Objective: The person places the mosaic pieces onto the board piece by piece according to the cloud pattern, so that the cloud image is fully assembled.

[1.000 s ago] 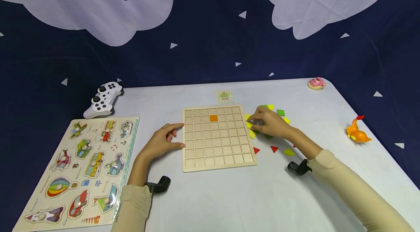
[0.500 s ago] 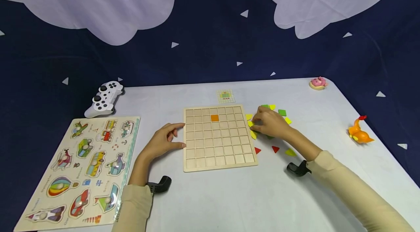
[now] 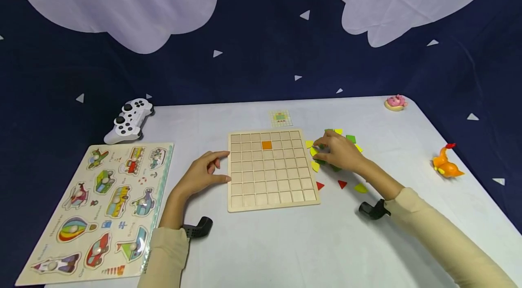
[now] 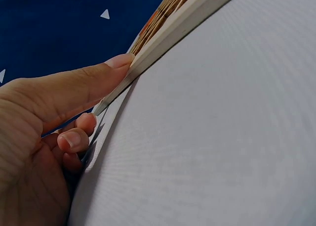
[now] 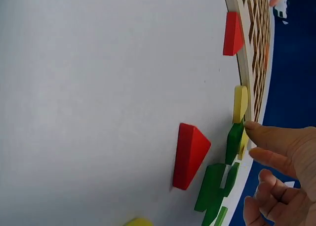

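The left hand (image 3: 199,173), thumb and finger spread, touched the board (image 3: 272,175); the right hand (image 3: 341,151) was at a yellow piece (image 3: 313,151), grip unclear.

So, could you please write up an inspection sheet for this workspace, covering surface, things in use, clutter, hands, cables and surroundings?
Surface: white tabletop.
Things in use: grid board with an orange tile in its second row from the far edge; yellow pieces, green pieces and red pieces loose to its right; pattern card beyond it.
Clutter: picture puzzle, game controller, orange toy, pink toy.
Hands: left hand touches the board's left edge; right hand is at the pieces, grip unclear.
Cables: nothing seen.
Surroundings: dark blue backdrop with pale clouds and small triangles.
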